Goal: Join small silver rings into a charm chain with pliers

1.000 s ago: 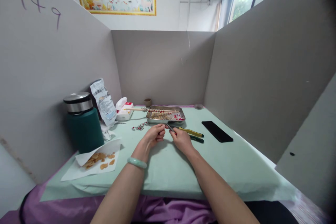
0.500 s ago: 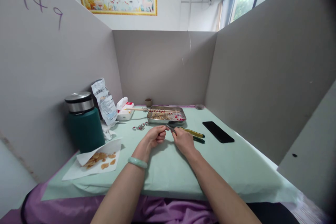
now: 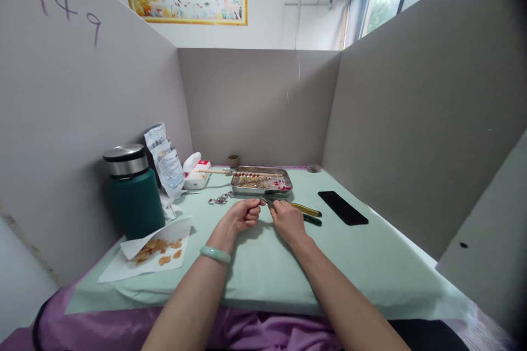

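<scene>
My right hand (image 3: 289,220) is closed around pliers (image 3: 267,202), their narrow metal jaws pointing toward my left fingertips. My left hand (image 3: 244,216) is in a pinch right at the jaw tips, the other fingers curled in; whatever it holds is too small to name. Just past my right hand lies a yellow handle (image 3: 307,209), with a dark green handle (image 3: 312,220) beside it; which tool each belongs to I cannot tell. Beyond both hands is a metal tray (image 3: 263,192) of small gold and red pieces. A beaded chain (image 3: 221,198) lies left of it.
A thin stick (image 3: 214,172) strung with beads rests across the tray. To the right lies a black phone (image 3: 342,208). On the left are a green flask (image 3: 135,203), a snack on white paper (image 3: 177,230), a foil pouch (image 3: 165,159) and a tissue pack (image 3: 197,178). Partitions enclose the table.
Both hands keep nearly the same pose, the plier jaws still at my left fingertips. The whole view has shifted very slightly.
</scene>
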### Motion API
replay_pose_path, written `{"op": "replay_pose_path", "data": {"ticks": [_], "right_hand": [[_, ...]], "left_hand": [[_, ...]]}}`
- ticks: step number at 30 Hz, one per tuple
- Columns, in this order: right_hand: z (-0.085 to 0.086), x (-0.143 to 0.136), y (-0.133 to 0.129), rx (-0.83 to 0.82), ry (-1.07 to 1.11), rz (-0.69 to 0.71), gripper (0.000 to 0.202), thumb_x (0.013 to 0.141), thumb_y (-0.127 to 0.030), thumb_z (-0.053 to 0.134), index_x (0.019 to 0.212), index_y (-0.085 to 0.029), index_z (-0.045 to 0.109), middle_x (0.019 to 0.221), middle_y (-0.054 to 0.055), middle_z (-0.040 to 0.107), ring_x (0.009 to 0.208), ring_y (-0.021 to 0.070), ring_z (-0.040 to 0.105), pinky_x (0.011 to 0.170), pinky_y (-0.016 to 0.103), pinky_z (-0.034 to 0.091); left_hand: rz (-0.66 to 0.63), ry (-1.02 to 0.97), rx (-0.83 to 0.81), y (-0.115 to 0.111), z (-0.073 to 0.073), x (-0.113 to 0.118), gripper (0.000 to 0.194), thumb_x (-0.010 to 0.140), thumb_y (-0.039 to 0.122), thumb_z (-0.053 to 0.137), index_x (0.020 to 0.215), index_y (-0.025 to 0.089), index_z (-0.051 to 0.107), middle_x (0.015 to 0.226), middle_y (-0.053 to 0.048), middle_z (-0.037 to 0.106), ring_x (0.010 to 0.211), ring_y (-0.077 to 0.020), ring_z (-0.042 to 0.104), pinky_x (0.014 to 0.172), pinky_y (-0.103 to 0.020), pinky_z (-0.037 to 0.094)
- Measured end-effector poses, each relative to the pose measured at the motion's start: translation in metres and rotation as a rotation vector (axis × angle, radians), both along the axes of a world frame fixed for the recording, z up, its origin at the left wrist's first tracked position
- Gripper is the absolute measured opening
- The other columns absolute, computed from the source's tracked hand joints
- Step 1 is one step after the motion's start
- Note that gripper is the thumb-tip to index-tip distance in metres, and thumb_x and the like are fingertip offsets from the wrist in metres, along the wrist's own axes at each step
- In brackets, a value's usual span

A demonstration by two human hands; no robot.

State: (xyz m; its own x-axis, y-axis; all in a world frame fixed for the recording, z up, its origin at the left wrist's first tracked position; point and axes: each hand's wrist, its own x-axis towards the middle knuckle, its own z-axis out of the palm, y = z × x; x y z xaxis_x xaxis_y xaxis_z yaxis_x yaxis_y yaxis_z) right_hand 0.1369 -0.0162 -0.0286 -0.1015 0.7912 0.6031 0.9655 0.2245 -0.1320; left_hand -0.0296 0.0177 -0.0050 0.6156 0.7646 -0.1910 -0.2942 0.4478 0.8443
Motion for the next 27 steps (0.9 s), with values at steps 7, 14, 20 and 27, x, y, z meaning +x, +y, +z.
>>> {"op": "replay_pose_path", "data": {"ticks": [7, 14, 20, 27], "right_hand": [[0.002, -0.002, 0.0, -0.061, 0.106, 0.013, 0.024, 0.091, -0.034, 0.041, 0.084, -0.02, 0.059, 0.079, 0.001, 0.064, 0.07, 0.0119, 0.056, 0.058, 0.025, 0.024], [0.003, -0.003, 0.0, -0.057, 0.173, 0.03, 0.027, 0.091, -0.036, 0.04, 0.082, -0.02, 0.06, 0.078, 0.002, 0.064, 0.071, 0.0123, 0.056, 0.059, 0.024, 0.026], [0.003, -0.003, -0.001, -0.056, 0.185, 0.029, 0.028, 0.091, -0.038, 0.041, 0.078, -0.02, 0.059, 0.076, 0.001, 0.063, 0.069, 0.0119, 0.056, 0.058, 0.024, 0.025], [0.003, -0.003, -0.001, -0.074, 0.18, 0.022, 0.029, 0.091, -0.039, 0.041, 0.079, -0.02, 0.06, 0.078, 0.001, 0.064, 0.069, 0.0122, 0.056, 0.057, 0.025, 0.024]], "left_hand": [[0.029, -0.038, 0.216, -0.006, 0.001, 0.008, 0.019, 0.081, 0.032, 0.056, 0.084, 0.014, 0.052, 0.046, 0.01, 0.024, 0.035, -0.0026, 0.015, 0.033, -0.014, 0.012], [0.153, 0.021, 0.299, -0.006, 0.0, 0.012, 0.026, 0.077, 0.038, 0.061, 0.086, 0.015, 0.053, 0.051, 0.008, 0.037, 0.035, -0.001, 0.02, 0.036, -0.015, 0.019], [0.321, 0.062, 0.357, -0.005, -0.002, 0.016, 0.029, 0.068, 0.034, 0.07, 0.08, 0.015, 0.052, 0.058, 0.005, 0.05, 0.039, -0.0027, 0.036, 0.042, -0.018, 0.033], [0.352, 0.077, 0.38, -0.006, -0.002, 0.017, 0.032, 0.064, 0.035, 0.073, 0.077, 0.015, 0.052, 0.058, 0.005, 0.051, 0.04, -0.0034, 0.04, 0.046, -0.02, 0.039]]}}
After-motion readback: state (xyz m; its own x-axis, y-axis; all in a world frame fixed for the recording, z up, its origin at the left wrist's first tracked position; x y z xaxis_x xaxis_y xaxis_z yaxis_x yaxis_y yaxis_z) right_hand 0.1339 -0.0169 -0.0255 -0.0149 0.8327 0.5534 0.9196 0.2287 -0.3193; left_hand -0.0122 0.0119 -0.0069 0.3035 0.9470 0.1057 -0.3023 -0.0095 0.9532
